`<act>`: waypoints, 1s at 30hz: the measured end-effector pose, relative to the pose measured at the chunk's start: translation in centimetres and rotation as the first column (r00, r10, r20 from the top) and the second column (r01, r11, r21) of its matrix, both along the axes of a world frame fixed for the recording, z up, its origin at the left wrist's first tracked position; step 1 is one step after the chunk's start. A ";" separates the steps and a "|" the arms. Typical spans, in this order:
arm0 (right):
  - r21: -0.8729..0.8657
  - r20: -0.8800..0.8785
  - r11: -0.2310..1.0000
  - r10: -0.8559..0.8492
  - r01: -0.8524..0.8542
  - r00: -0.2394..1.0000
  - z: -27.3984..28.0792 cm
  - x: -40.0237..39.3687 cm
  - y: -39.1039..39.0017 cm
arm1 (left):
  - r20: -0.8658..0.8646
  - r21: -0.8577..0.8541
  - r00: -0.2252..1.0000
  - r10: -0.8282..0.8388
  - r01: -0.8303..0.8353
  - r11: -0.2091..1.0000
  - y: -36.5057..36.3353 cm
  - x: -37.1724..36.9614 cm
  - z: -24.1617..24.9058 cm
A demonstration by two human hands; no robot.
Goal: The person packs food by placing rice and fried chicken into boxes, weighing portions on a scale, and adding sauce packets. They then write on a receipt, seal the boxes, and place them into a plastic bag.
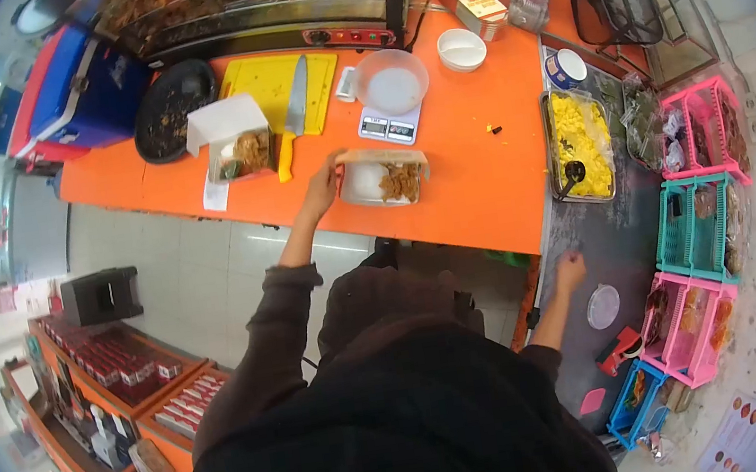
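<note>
My left hand [324,189] is closed on the left edge of an open cardboard food box [351,192] at the front of the orange table. White rice [363,182] fills the box's left part, and brown fried chicken [401,182] lies on the right. Over the dark side counter, my right hand [571,271] is closed with curled fingers; whatever they may hold is hidden. A round clear lid [603,306] lies near it. Farther up that counter, a tray of yellow food [580,138] has a black ladle [573,173] in it.
A second open food box [226,132] stands left, beside a knife [297,99] on a yellow cutting board [252,79]. A digital scale [390,127] bears a plastic bowl [390,83]. Coloured baskets [702,227] line the right wall. A glass food warmer [271,2] stands at the back.
</note>
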State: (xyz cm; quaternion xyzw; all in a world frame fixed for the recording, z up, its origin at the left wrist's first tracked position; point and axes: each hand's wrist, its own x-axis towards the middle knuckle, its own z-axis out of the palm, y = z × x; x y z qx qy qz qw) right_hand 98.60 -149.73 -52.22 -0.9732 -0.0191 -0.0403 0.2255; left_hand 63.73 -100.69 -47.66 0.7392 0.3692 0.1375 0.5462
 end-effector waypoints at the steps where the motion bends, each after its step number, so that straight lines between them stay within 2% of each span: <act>1: 0.206 -0.020 0.967 0.155 -0.147 0.988 0.3 -1.8 3.7 | 0.050 0.075 0.998 -0.045 0.041 0.996 -0.2 -0.2 -0.2; 2: 0.547 -0.273 0.837 0.205 -0.024 0.940 1.8 -4.3 9.1 | 0.095 0.153 0.991 -0.098 0.082 0.985 -0.1 -0.3 -0.5; 3: 0.785 -0.341 0.618 0.388 0.032 0.856 0.4 -5.6 13.2 | 0.089 0.148 0.988 -0.126 0.112 0.983 0.0 -0.4 -0.9; 4: 0.784 -0.498 0.595 0.435 0.176 0.750 1.7 -7.7 17.9 | 0.225 0.057 0.969 -0.099 0.089 0.994 -0.2 -0.4 -1.6; 5: 0.765 -0.562 0.614 0.489 0.194 0.667 5.1 -9.6 22.3 | 0.353 -0.039 0.934 -0.053 0.072 0.997 -0.1 -0.4 -1.9; 6: 0.751 -0.588 0.637 0.530 0.171 0.611 4.9 -10.1 25.1 | 0.350 -0.046 0.934 -0.072 0.093 0.995 0.2 -0.5 -1.7; 7: 0.715 -0.608 0.690 0.535 0.112 0.587 4.8 -10.1 27.7 | 0.360 -0.357 0.931 0.056 0.082 0.931 0.6 -0.7 -1.0; 8: 0.676 -0.627 0.736 0.540 0.048 0.562 4.9 -9.9 29.9 | 0.325 -0.632 0.928 0.183 0.069 0.772 0.9 -0.7 -0.2; 9: 0.672 -0.631 0.739 0.530 0.056 0.566 5.3 -9.8 31.5 | 0.323 -0.637 0.930 0.175 0.076 0.767 1.1 -0.5 0.4; 11: 0.671 -0.665 0.737 0.643 -0.073 0.380 6.6 -9.9 33.4 | 0.175 -0.785 0.942 0.285 -0.042 0.619 1.6 -0.5 1.4; 15: 0.758 -0.562 0.646 0.717 -0.091 0.413 0.5 -10.6 33.2 | 0.136 -0.736 0.949 0.285 -0.096 0.670 1.7 -0.8 -0.8; 17: 0.626 -0.437 0.724 0.634 -0.290 0.638 -2.4 -11.8 32.1 | 0.125 -0.485 0.972 0.199 -0.115 0.867 0.5 -1.0 -2.7; 18: 0.627 -0.439 0.728 0.625 -0.277 0.646 -3.5 -12.3 32.0 | 0.122 -0.485 0.975 0.185 -0.104 0.869 -0.1 -0.9 -3.0; 20: 0.747 -0.452 0.660 0.591 -0.079 0.668 -4.8 -13.7 32.0 | 0.076 -0.407 0.983 0.168 -0.123 0.905 -1.1 -0.6 -3.2; 21: 0.748 -0.449 0.662 0.569 -0.058 0.689 -4.4 -14.2 32.0 | 0.127 -0.479 0.979 0.158 -0.079 0.874 -1.0 -0.6 -2.8; 23: 0.837 -0.469 0.547 0.698 0.018 0.541 -1.9 -14.1 31.9 | 0.059 -0.705 0.977 0.203 -0.103 0.702 -0.2 -0.4 -3.2; 24: 0.805 -0.535 0.589 0.669 0.071 0.516 -0.9 -13.9 31.5 | 0.090 -0.625 0.986 0.137 -0.051 0.779 -0.7 0.0 -2.5; 25: 0.769 -0.598 0.626 0.634 0.128 0.491 0.2 -13.7 30.9 | 0.118 -0.613 0.987 0.107 -0.013 0.790 -1.0 0.4 -2.7; 26: 0.792 -0.598 0.559 0.633 0.244 0.492 1.8 -13.6 30.0 | 0.162 -0.568 0.979 0.121 -0.008 0.823 -1.9 1.2 -2.2; 27: 0.835 -0.548 0.436 0.714 0.335 0.436 1.7 -12.8 28.7 | 0.157 -0.552 0.985 0.070 0.029 0.834 -2.3 1.7 -2.4; 28: 0.839 -0.543 0.415 0.680 0.352 0.492 0.7 -12.0 26.9 | 0.126 -0.616 0.990 0.064 0.028 0.787 -3.2 2.8 -1.1; 30: 0.854 -0.426 0.515 0.618 0.069 0.660 -2.0 -11.1 24.1 | 0.037 -0.608 0.998 -0.045 0.058 0.792 -5.1 5.2 1.0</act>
